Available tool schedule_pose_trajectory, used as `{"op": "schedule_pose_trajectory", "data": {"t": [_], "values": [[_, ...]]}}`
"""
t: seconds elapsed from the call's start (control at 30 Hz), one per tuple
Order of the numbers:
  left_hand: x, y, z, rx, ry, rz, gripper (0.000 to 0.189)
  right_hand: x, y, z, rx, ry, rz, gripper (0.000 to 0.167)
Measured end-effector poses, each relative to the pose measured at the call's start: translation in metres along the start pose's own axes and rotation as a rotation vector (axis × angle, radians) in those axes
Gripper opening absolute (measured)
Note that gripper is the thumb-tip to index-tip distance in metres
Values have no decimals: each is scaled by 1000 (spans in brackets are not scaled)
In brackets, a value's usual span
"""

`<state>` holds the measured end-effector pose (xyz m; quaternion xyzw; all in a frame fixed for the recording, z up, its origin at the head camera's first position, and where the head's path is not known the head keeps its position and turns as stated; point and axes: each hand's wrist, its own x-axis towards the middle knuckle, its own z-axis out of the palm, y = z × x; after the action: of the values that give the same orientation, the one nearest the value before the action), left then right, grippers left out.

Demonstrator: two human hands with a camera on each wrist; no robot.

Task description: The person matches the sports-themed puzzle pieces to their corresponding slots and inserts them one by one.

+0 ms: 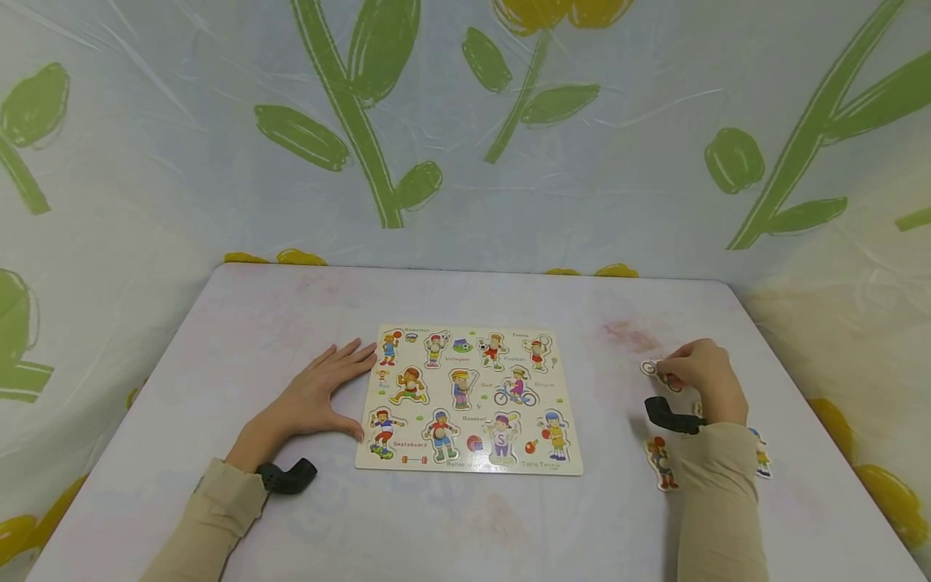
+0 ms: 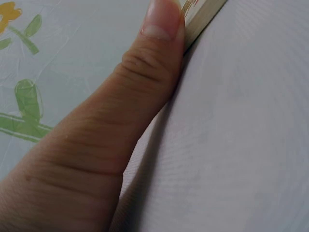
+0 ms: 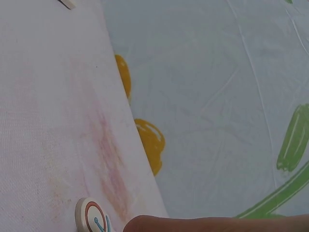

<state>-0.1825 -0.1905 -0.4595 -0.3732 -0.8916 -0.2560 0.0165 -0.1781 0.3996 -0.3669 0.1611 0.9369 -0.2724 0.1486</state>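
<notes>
The wooden puzzle board (image 1: 407, 461), printed with children playing sports, lies flat mid-table. My left hand (image 1: 314, 396) is spread at its left edge, fingertips and thumb touching the side. In the left wrist view, the thumb (image 2: 145, 72) presses against the board's edge (image 2: 205, 21). Off to the right, my right hand (image 1: 705, 376) pinches a bicycle puzzle piece (image 1: 650, 369) from above, and the fingers cover its middle. One wheel of that bicycle piece (image 3: 91, 216) shows beside a finger (image 3: 193, 225) in the right wrist view.
Nearer me on the right lies a puzzle piece of a figure with a red ball (image 1: 660, 463). Another figure piece (image 1: 760, 454) is partly hidden behind the right sleeve (image 1: 720, 501). The white cloth-covered table (image 1: 305, 541) ends at a flower-printed curtain (image 1: 582, 194).
</notes>
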Motion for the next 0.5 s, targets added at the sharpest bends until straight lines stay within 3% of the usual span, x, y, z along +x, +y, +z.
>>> {"op": "schedule_pose_trajectory", "data": {"t": [0.1,0.5], "values": [[0,1,-1,0,1,1,122,0,0,-1,2,-7,4,34],[-1,1,-1,-15,-9,-7,121,-1,-9,-9,-82,52,-140,24]]}}
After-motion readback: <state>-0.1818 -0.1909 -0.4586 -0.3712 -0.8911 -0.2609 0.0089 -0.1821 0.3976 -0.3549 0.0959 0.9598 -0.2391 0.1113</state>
